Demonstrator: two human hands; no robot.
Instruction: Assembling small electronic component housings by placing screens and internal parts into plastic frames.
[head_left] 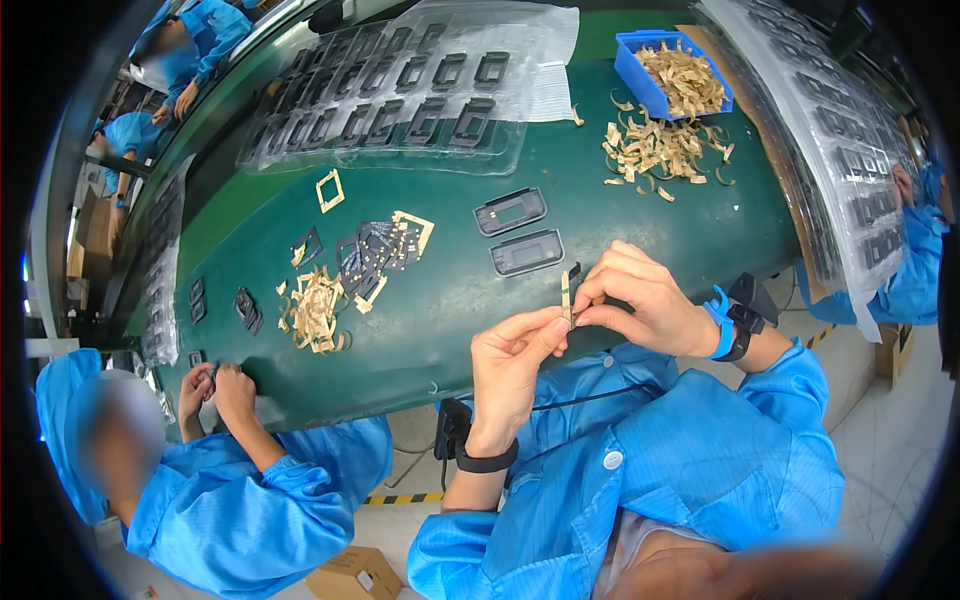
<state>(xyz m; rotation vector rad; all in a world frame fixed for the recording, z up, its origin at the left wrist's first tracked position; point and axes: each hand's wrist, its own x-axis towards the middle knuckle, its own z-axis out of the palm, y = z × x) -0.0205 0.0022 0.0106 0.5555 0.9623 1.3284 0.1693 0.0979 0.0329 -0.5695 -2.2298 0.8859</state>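
Observation:
Above the table's near edge, my left hand and my right hand meet with their fingertips pinched together. Between them stands a thin tan strip with a green mark, seen edge-on against a small black part. Both hands grip the lower end of this piece, which my fingers partly hide. Just beyond lie two dark grey plastic frames, the nearer frame and the farther frame, side by side on the green table.
A blue bin of curled tan strips stands far right, with loose strips before it. Clear trays of dark frames lie at the back. Left are flat black parts and tan scraps. A co-worker sits at left.

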